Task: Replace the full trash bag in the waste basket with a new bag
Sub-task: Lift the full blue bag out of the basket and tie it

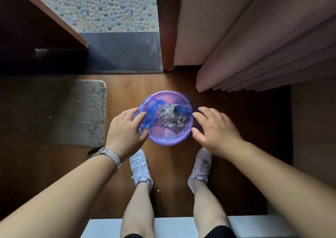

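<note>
A round pink waste basket point(169, 97) stands on the wooden floor in front of my feet. A blue trash bag point(151, 113) lines it and folds over its rim. Crumpled grey paper point(171, 116) lies inside the bag. My left hand point(125, 130), with a watch on its wrist, pinches the bag's edge at the basket's left rim. My right hand point(214, 128) hovers at the right rim with fingers apart, holding nothing.
A grey rug point(72, 110) lies on the floor to the left. A pink curtain point(254, 47) hangs at the right, with a wooden door frame point(166, 29) behind the basket. A dark threshold and pebbled ground lie beyond. My white shoes point(141, 167) stand just behind the basket.
</note>
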`<state>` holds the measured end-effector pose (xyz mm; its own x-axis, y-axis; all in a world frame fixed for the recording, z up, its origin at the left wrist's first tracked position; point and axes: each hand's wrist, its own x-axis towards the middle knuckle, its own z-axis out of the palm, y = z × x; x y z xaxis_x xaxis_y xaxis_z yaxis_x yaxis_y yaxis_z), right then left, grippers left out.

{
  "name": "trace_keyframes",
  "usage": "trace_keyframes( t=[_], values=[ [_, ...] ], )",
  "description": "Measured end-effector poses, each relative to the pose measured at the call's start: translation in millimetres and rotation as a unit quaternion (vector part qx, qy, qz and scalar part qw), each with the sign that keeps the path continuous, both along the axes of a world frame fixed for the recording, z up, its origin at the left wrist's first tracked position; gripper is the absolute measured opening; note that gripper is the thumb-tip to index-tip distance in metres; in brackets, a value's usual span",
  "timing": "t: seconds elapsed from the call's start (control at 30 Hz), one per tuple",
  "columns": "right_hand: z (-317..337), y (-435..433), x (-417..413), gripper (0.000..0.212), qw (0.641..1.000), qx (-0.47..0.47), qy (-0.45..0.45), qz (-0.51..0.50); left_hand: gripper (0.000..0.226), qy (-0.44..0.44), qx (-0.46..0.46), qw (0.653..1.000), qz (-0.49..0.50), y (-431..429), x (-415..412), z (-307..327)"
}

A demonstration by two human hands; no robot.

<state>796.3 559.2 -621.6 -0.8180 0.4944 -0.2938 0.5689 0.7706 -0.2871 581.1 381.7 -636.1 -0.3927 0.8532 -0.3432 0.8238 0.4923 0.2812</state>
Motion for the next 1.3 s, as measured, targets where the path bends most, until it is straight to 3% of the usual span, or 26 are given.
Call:
trace_keyframes(
  t=[0.2, 0.4, 0.6, 0.83, 1.03, 1.2, 1.3],
  values=[
    [-94.7, -2.5, 19.8, 0.046, 0.998, 0.007, -0.055, -0.032, 0.050, 0.021, 0.018, 0.999, 0.021, -9.0, 9.9, -71.3],
    [-174.3, 7.2, 30.6, 0.059, 0.991, 0.023, -0.115, -0.066, 0.054, 0.039, -0.043, 0.992, 0.109, -25.1, -7.8, -150.0],
    [-229.0, 12.0, 27.0, 0.066, 0.982, 0.028, -0.114, -0.149, 0.061, 0.062, -0.072, 0.983, 0.155, -30.3, -23.4, -197.5],
    [-266.0, 21.4, 28.1, 0.066, 0.958, -0.030, -0.129, -0.253, 0.035, 0.014, -0.091, 0.964, 0.251, -39.8, -28.5, -222.7],
    [-276.4, 26.6, 21.7, 0.026, 0.940, -0.049, -0.140, -0.306, 0.017, -0.014, -0.056, 0.958, 0.282, -40.9, -19.5, -217.0],
    [-284.1, 33.1, 20.1, 0.048, 0.914, -0.069, -0.147, -0.371, 0.013, -0.047, -0.037, 0.949, 0.308, -42.0, -9.2, -208.6],
    [-290.8, 39.1, 21.9, 0.026, 0.917, -0.091, -0.118, -0.371, 0.013, -0.046, -0.011, 0.948, 0.315, -45.1, -5.1, -206.6]
  ],
)
